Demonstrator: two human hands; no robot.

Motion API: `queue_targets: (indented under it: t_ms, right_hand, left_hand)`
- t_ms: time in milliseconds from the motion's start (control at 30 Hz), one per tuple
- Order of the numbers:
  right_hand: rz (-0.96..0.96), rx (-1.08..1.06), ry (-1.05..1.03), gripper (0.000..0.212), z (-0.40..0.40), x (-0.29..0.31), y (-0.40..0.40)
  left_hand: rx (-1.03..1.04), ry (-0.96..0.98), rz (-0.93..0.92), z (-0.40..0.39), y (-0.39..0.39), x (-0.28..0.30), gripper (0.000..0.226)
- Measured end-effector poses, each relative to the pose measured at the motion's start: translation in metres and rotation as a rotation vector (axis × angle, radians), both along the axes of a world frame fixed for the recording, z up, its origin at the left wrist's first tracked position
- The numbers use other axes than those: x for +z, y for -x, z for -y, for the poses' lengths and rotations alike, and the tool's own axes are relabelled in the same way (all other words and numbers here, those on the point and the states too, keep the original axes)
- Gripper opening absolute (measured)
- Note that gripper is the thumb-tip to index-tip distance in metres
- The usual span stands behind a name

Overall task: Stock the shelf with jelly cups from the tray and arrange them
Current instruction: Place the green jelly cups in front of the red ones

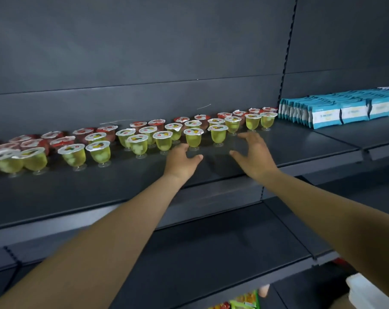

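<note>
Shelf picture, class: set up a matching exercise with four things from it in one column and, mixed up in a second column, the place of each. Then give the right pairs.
Things
1. green jelly cups
2. red jelly cups
3. blue packets
4. right hand

Places
A. back row, against the rear wall
B. far right of the shelf
C. front rows, nearest the shelf edge
D. spread open above the shelf, in front of the cups

Pairs: 1-C, 2-A, 3-B, 4-D

Jelly cups (193, 138) upright, rowed on shelf (300, 139); far-left blurred.
</note>
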State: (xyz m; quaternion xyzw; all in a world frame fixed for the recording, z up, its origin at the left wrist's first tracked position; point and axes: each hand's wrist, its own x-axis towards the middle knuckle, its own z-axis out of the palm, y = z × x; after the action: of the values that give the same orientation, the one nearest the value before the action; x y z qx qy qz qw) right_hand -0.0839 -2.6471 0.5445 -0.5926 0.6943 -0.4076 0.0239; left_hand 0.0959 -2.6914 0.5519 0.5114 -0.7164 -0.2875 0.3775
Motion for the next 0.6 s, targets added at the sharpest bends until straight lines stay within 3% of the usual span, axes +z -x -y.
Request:
queue_targets:
  t_ms: [167, 367, 600]
  right_hand:
    - [-0.299, 0.161, -0.006, 0.052, -0.078, -0.027, 0.002]
    - [-0.351, 0.266, -0.083, 0.056, -0.139, -0.096, -0.007]
    - [-0.336, 0.364, -0.349, 0.062, -0.174, -0.216, -0.014]
  left_hand:
    - [-0.089, 0.211, 0.289, -0.064, -0.019, -0.025, 0.055]
    - [-0.17, 0.291, 0.379, -0.131, -0.029, -0.082, 0.052]
    - [-0.264, 0.053, 0.583, -0.169, -0.051, -0.209, 0.056]
